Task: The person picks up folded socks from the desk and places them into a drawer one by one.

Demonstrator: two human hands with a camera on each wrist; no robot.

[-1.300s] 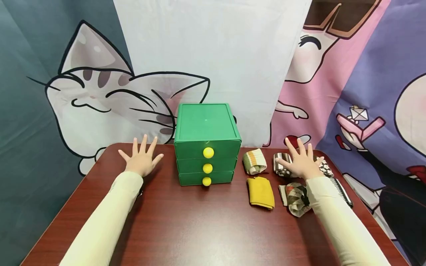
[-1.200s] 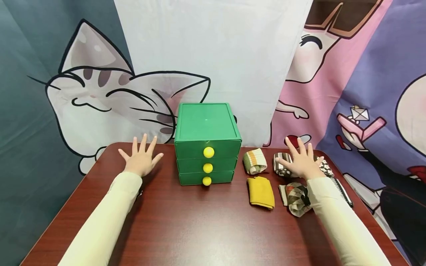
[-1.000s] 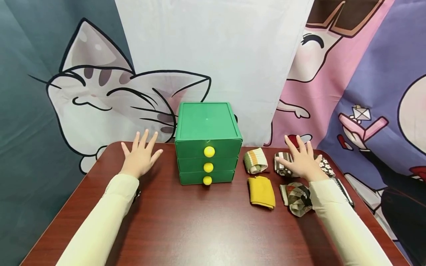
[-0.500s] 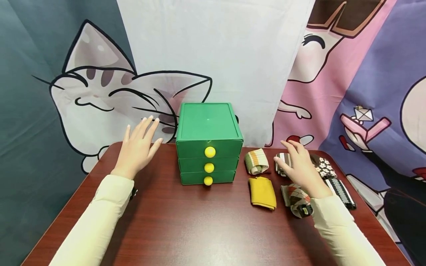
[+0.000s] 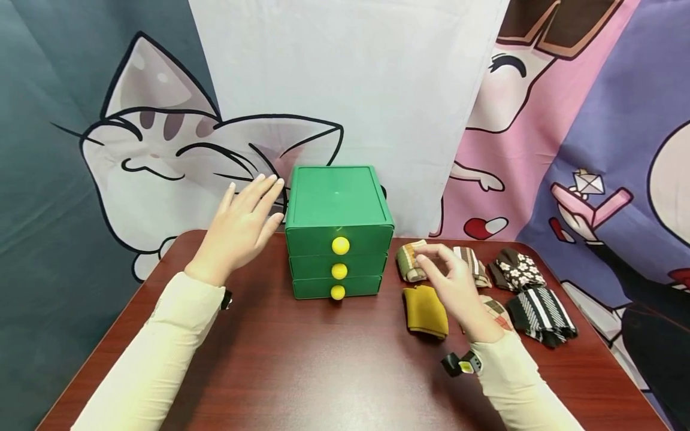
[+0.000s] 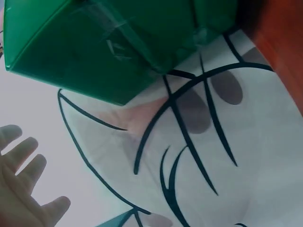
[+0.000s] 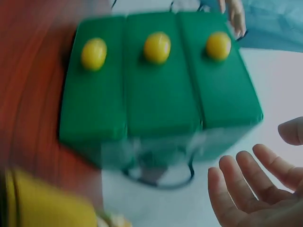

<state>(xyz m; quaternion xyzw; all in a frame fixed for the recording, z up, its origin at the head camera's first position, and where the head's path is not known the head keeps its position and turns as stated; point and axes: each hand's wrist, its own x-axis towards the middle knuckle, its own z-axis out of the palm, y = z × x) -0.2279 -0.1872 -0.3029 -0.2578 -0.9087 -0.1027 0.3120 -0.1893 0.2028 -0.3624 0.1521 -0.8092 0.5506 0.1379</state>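
A green three-drawer box (image 5: pixel 336 197) with yellow ball knobs stands at the table's back, its drawers closed. My left hand (image 5: pixel 237 230), fingers straight, is in the air just left of it and holds nothing. To the box's right, my right hand (image 5: pixel 455 287) hovers over several folded socks, fingers loosely bent and nothing in them. Nearest it are a yellow sock (image 5: pixel 424 311), a cream-and-green striped sock (image 5: pixel 408 266) and a brown striped one (image 5: pixel 474 266). The right hand and wrist partly cover a checked sock (image 5: pixel 497 311). The right wrist view shows that hand (image 7: pixel 260 198) with spread fingers.
A flowered dark sock (image 5: pixel 520 270) and a black-and-white striped sock (image 5: pixel 541 314) lie farther right on the brown table (image 5: pixel 312 371). Behind the table hangs a cartoon-printed cloth (image 5: pixel 345 78). A dark object (image 5: pixel 652 341) stands beyond the right edge.
Both hands, earlier spread wide apart, have moved inward toward the green box. The right hand's fingers have bent, and it has left the flowered and black-and-white socks uncovered.
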